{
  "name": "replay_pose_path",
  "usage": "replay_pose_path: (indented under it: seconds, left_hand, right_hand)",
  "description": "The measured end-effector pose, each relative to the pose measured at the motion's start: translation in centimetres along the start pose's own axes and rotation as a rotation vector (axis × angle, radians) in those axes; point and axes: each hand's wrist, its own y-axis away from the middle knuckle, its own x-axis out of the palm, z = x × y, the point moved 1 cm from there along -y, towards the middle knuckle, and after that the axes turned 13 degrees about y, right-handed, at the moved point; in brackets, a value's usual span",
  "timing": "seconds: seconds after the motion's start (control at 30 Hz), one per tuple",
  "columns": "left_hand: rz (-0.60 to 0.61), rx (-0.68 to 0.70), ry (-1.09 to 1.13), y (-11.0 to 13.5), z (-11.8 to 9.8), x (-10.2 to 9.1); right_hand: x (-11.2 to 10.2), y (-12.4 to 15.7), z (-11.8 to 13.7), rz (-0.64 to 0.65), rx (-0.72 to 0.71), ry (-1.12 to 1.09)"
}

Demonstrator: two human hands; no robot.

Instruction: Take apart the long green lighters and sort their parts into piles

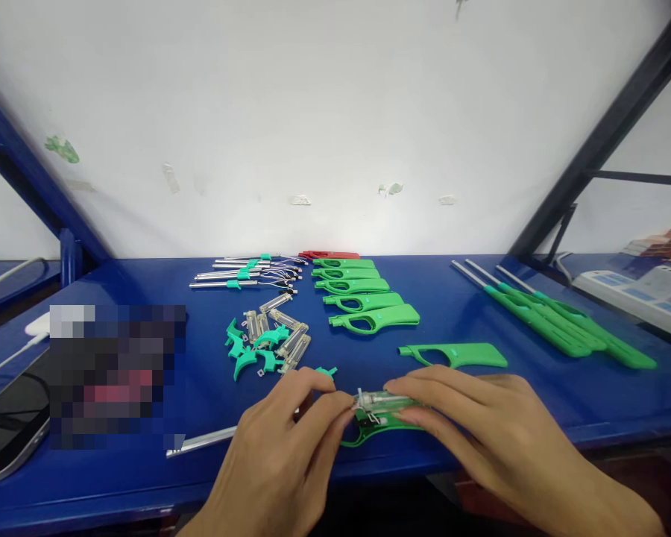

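My right hand (470,410) grips a clear lighter fuel tank (388,401) between thumb and fingers. Right at the tank's valve end, my left hand (291,440) is pinched closed; its fingertips hide whatever is between them. Below the tank lies a green lighter shell half (363,440), with a small black part at its trigger opening, partly covered by my right hand. A metal lighter tube (201,441) sticks out to the left from behind my left hand. Just beyond the hands rests another green shell half (475,355).
Teal triggers (244,362) and several loose clear tanks (295,350) lie left of centre. Behind them are wired metal tubes (224,284), beside a row of green shells (374,318) and a red one (335,255). Long-tubed green lighters (542,321) lie right; a phone (14,414) lies left.
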Motion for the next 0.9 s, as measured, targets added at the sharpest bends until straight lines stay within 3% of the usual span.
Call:
replay_pose_path:
  seconds: [0.3, 0.53, 0.77, 0.9]
  left_hand:
    - [0.025, -0.084, 0.077, -0.1, 0.6, -0.9]
    - [-0.070, -0.053, -0.081, -0.2, 0.2, -1.0]
    - [-0.011, 0.009, 0.014, -0.1, 0.4, -1.1]
    - [0.021, -0.035, 0.159, -0.6, 0.2, -1.7]
  right_hand:
    - [0.5, -1.4, -0.2, 0.042, -0.098, 0.025]
    - [0.4, -1.7, 0.6, -0.013, -0.043, -0.001]
    - [0.5, -1.4, 0.3, -0.006, -0.085, 0.053]
    - [0.2, -1.8, 0.1, 0.010, -0.100, 0.026]
